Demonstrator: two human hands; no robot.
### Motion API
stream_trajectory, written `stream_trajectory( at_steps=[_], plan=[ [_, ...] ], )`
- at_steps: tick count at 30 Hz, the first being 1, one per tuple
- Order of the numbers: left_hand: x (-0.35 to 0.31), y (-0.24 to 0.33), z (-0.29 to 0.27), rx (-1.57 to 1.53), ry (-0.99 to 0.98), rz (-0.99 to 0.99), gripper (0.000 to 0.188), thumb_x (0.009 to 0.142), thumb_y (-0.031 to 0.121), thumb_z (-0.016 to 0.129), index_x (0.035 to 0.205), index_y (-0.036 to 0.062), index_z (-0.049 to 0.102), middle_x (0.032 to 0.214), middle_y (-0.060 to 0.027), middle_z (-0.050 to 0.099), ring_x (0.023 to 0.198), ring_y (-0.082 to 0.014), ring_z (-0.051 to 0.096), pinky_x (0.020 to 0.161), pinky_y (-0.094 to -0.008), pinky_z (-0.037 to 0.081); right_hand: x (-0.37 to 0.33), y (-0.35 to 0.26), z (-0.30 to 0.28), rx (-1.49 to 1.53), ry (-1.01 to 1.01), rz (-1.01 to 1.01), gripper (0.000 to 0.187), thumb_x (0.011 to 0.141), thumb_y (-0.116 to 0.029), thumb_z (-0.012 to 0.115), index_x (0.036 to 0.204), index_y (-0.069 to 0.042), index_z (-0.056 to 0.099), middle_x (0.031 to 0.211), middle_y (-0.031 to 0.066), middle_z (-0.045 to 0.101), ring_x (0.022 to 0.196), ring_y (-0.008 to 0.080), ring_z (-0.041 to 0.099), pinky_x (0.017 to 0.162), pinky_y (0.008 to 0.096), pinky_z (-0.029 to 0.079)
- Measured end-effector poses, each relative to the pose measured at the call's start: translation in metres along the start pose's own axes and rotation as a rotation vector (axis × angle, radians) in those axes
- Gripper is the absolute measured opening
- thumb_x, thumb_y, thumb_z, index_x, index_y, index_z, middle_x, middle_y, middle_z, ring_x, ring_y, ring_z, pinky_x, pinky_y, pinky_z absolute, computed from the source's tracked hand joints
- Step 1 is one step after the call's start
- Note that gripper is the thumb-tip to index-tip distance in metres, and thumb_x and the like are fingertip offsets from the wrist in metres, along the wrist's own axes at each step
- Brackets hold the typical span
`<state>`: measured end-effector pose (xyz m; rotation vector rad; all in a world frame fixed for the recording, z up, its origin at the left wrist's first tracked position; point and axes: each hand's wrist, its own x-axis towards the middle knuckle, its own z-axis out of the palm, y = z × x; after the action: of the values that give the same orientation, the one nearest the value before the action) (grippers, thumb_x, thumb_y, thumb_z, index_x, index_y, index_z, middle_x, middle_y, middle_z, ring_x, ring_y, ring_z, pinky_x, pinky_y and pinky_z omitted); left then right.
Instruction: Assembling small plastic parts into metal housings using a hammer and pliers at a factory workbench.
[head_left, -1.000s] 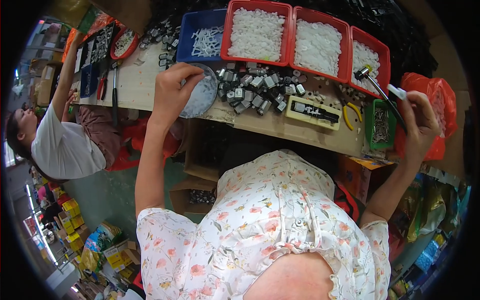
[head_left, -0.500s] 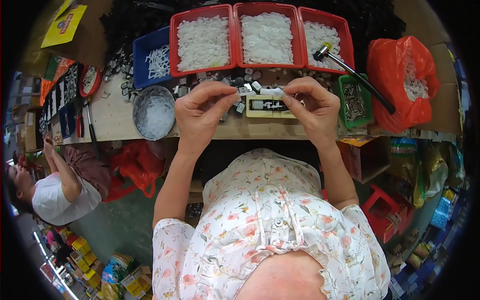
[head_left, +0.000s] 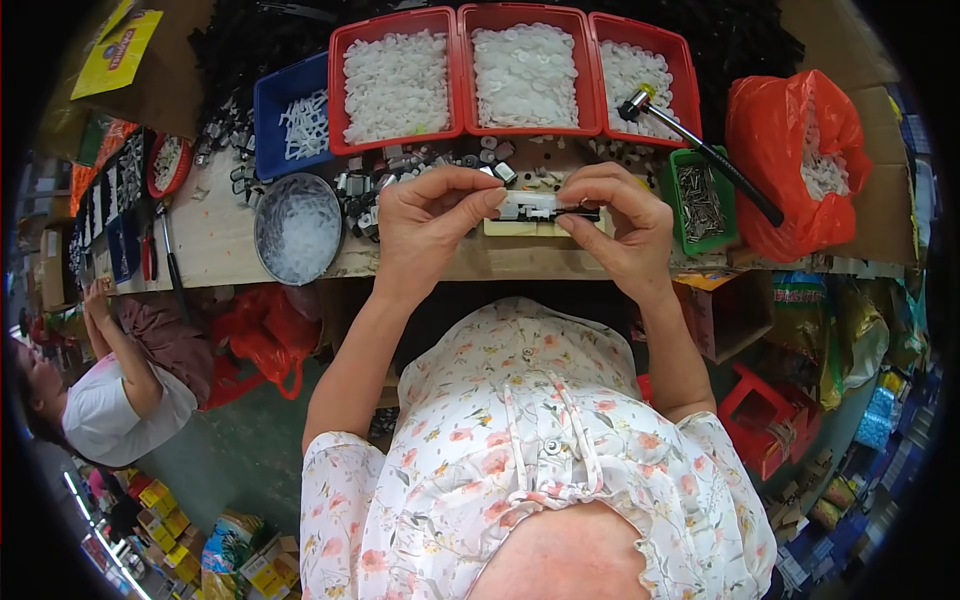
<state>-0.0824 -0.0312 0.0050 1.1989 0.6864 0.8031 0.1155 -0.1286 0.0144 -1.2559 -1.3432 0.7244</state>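
White strip (head_left: 530, 199): your left hand (head_left: 425, 225) and right hand (head_left: 632, 228), nearly closed, apparently pinch and align it; seating needs steadiness.

The person's white blouse (head_left: 430, 470) is carrying a floral print in pink and grey-green. The held piece (head_left: 525, 198) is showing milky white against a pale-yellow block (head_left: 520, 229). Three trays (head_left: 535, 131) are glowing red around white contents (head_left: 525, 75), while one bin (head_left: 268, 120) is showing blue and a box (head_left: 708, 243) green. The hammer (head_left: 695, 147) is pairing a black grip (head_left: 748, 190) with a yellow tip (head_left: 648, 90). A plastic bag (head_left: 775, 170) is blazing orange-red; the co-worker's shirt (head_left: 105, 415) is showing white.
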Motion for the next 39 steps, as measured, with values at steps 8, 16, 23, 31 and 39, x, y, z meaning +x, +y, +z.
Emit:
stream_trajectory(
  at_steps=[8, 16, 23, 31, 39],
  plan=[
    [0.004, -0.003, 0.022, 0.23, -0.01, 0.142, 0.01, 0.085, -0.003, 0.073, 0.095, -0.0026, 0.072, 0.083, -0.004, 0.071, 0.074, -0.0086, 0.065, 0.068, -0.0212, 0.051, 0.01, -0.005, -0.028, -0.179, -0.206, 0.127, 0.028, 0.079, -0.013, 0.076, 0.102, 0.001, 0.069, 0.094, 0.0096, 0.067, 0.084, 0.017, 0.062, 0.077, 0.0296, 0.047],
    [0.008, -0.002, 0.027, 0.067, 0.009, -0.236, 0.016, 0.086, 0.006, 0.073, 0.098, -0.0039, 0.072, 0.085, -0.0056, 0.071, 0.072, -0.0122, 0.066, 0.069, -0.0234, 0.051, 0.004, -0.004, -0.037, -0.548, -0.238, -0.145, 0.031, 0.074, -0.018, 0.079, 0.099, -0.003, 0.069, 0.091, 0.0095, 0.065, 0.089, 0.0255, 0.063, 0.078, 0.0375, 0.05],
    [0.003, -0.01, 0.021, 0.041, -0.04, -0.252, 0.021, 0.084, 0.004, 0.074, 0.104, -0.0028, 0.071, 0.086, -0.005, 0.069, 0.071, -0.0113, 0.065, 0.064, -0.0212, 0.046, -0.001, -0.008, -0.032, -0.729, -0.224, -0.255, 0.028, 0.073, -0.019, 0.078, 0.096, -0.006, 0.068, 0.089, 0.0057, 0.063, 0.09, 0.0243, 0.062, 0.077, 0.0385, 0.048],
    [0.006, 0.003, 0.033, 0.731, -0.178, 0.3, 0.018, 0.081, 0.001, 0.073, 0.099, -0.003, 0.07, 0.084, -0.0106, 0.067, 0.072, -0.0151, 0.062, 0.063, -0.0255, 0.046, -0.003, 0.0, -0.05, -0.481, -0.239, -0.224, 0.028, 0.072, -0.012, 0.078, 0.097, -0.002, 0.068, 0.089, 0.0113, 0.065, 0.085, 0.0282, 0.063, 0.075, 0.0372, 0.05],
    [0.014, -0.025, 0.032, 0.963, -0.142, 0.568, 0.029, 0.075, 0.01, 0.078, 0.1, 0.001, 0.068, 0.098, -0.0121, 0.063, 0.095, -0.0323, 0.059, 0.08, -0.041, 0.049, -0.014, 0.019, -0.067, -0.54, -0.255, -0.09, 0.028, 0.072, -0.01, 0.077, 0.098, -0.002, 0.068, 0.1, 0.0127, 0.06, 0.093, 0.03, 0.058, 0.079, 0.0383, 0.047]
  ],
)
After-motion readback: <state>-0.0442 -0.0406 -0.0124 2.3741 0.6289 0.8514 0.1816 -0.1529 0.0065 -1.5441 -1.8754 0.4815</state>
